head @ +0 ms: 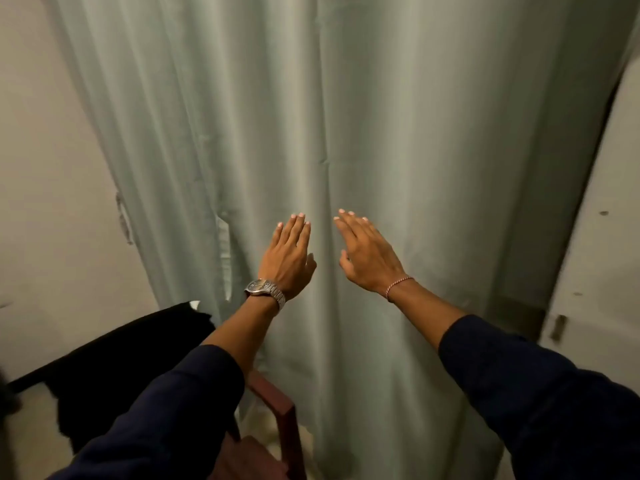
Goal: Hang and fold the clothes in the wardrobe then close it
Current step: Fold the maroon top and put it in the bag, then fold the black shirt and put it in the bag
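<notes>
Dark navy sleeves [180, 403] up front, both hands, left [289, 258] and right [369, 258], flat, fingers spread, empty, at the seam of the pale green fabric wardrobe curtain [415, 133]. Looks like the opening step; next, probably parting the panels to reach clothes hidden inside

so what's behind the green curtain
Nothing behind it shows: the pale green curtain hangs fully drawn and hides what it covers. Both open hands, left hand and right hand, reach toward its middle seam, holding nothing.
</notes>
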